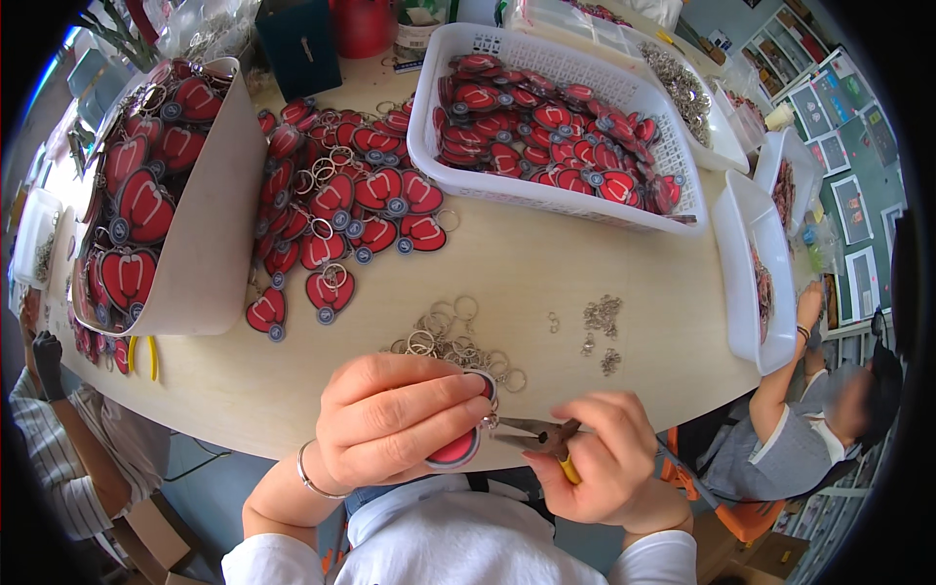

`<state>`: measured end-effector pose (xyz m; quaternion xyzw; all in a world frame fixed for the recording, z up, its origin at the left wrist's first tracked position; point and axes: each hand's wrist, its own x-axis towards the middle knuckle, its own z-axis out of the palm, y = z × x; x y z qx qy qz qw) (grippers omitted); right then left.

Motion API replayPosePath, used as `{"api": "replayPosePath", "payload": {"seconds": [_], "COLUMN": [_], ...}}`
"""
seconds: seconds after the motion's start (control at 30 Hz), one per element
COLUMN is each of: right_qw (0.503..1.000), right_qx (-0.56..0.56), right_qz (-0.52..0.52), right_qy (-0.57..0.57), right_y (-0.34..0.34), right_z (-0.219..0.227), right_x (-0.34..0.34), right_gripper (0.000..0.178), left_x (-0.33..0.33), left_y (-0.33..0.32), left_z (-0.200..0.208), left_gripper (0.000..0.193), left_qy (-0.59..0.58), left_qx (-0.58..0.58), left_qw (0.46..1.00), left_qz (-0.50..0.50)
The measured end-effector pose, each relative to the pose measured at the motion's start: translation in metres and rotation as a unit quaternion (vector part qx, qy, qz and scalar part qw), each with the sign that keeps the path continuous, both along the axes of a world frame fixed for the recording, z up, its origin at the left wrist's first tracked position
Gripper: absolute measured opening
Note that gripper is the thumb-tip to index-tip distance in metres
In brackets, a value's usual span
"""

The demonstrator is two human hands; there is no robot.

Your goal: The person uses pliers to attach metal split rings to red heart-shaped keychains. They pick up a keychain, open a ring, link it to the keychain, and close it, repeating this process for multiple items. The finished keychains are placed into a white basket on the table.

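Note:
My left hand (pixel 395 414) is closed on a red heart-shaped keychain charm (pixel 454 450) with a dark rim, its fingers covering much of it. In my right hand (pixel 609 453) is a pair of pliers (pixel 546 437) with yellow grips. The plier jaws point left and reach small metal links at the charm's edge, beside my left fingertips; whether they grip a link I cannot tell. Just beyond my left hand lies a pile of split key rings (pixel 444 336). Several small clusters of tiny metal links (pixel 603 317) lie on the table further right.
Finished-looking heart keychains (pixel 375 200) spread across the table's left half beside a tilted beige bin (pixel 219 210) full of them. A white basket (pixel 575 200) of red charms stands at the back. White trays (pixel 746 292) line the right. Yellow-handled pliers (pixel 144 358) lie left. Co-workers sit on both sides.

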<state>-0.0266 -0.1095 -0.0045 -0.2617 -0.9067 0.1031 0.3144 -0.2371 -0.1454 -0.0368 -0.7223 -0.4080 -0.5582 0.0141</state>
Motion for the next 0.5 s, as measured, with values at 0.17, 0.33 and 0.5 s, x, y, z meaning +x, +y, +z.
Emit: {"api": "replayPosePath", "payload": {"seconds": [0.17, 0.33, 0.5], "right_qw": [0.994, 0.993, 0.996], "right_qx": [-0.093, -0.089, -0.057], "right_qz": [0.053, 0.075, 0.07], "right_qy": [0.004, 0.0, 0.001], "right_y": [0.01, 0.011, 0.011], "right_z": [0.01, 0.014, 0.013], "right_x": [0.003, 0.004, 0.004], "right_gripper": [0.029, 0.029, 0.031], "left_x": [-0.002, -0.004, -0.005], "left_y": [0.0, 0.0, 0.001], "left_z": [-0.001, 0.0, 0.0], "left_gripper": [0.024, 0.024, 0.022], "left_qy": [0.01, 0.011, 0.01], "left_qx": [0.016, 0.014, 0.017], "left_qw": [1.0, 0.999, 0.999], "left_qz": [-0.024, -0.035, -0.05]}}
